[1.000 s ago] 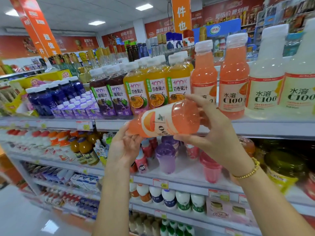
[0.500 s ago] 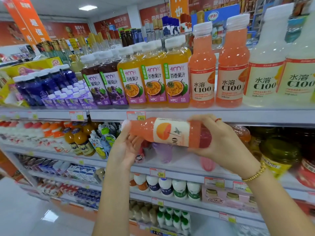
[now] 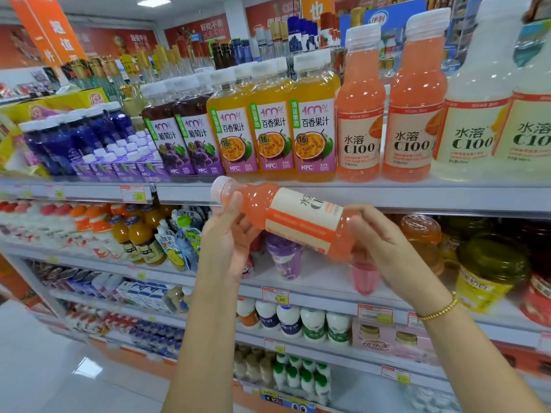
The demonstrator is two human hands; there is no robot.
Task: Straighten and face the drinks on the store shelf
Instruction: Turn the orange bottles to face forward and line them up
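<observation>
Hands held a pink C100 bottle (image 3: 286, 219) sideways, in the air just in front of the upper shelf (image 3: 417, 196) edge. The left hand (image 3: 229, 236) gripped its neck (white cap (image 3: 219, 186) pointing left) and the right hand (image 3: 384, 248) cupped its base, below two matching upright bottles (image 3: 360, 114).

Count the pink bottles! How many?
3. A left pink bottle and a right pink bottle stand upright on the top shelf; the held pink bottle lies sideways between the left hand and right hand. More may hide behind.
</observation>
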